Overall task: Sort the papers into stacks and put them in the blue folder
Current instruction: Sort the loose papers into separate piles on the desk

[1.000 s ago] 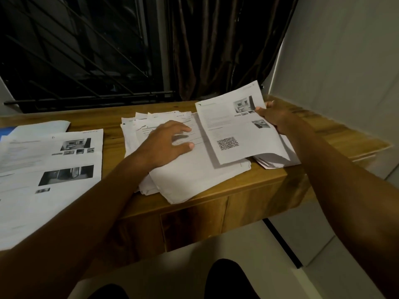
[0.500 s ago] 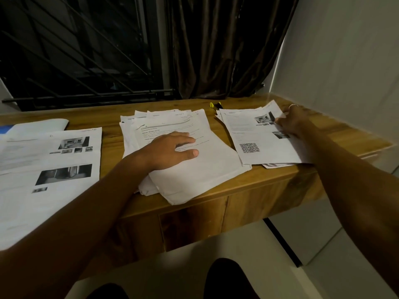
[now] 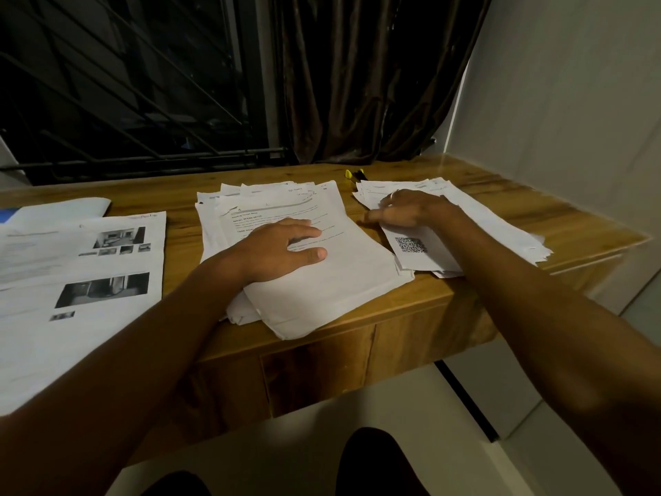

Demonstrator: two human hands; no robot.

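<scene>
Wooden desk (image 3: 500, 187) runs under a barred window (image 3: 125, 84) and a dark curtain (image 3: 357, 77), with a pale wall (image 3: 572, 102) to the right and light floor below. Three lots of paper lie on it. The broad left stack (image 3: 71, 281) has printed photos on top. The middle stack (image 3: 339, 281) overhangs the front edge. The fanned right stack (image 3: 500, 227) is topped by a QR-code sheet (image 3: 411, 245). Only a sliver of the blue folder (image 3: 4, 217) shows at the far left edge, under a white sheet. Yellow-capped pens (image 3: 352, 173) lie at the back between the middle and right stacks.

The left hand (image 3: 282, 248) rests flat on the middle stack, fingers straight. The right hand (image 3: 407, 209), slightly blurred, lies on the right stack with fingers stretched out, gripping nothing.

A second ago the right hand held the QR-code sheet raised over the desk. Now that sheet lies on the right stack, and the hand has slid to the stack's left edge. The left hand has not moved.
</scene>
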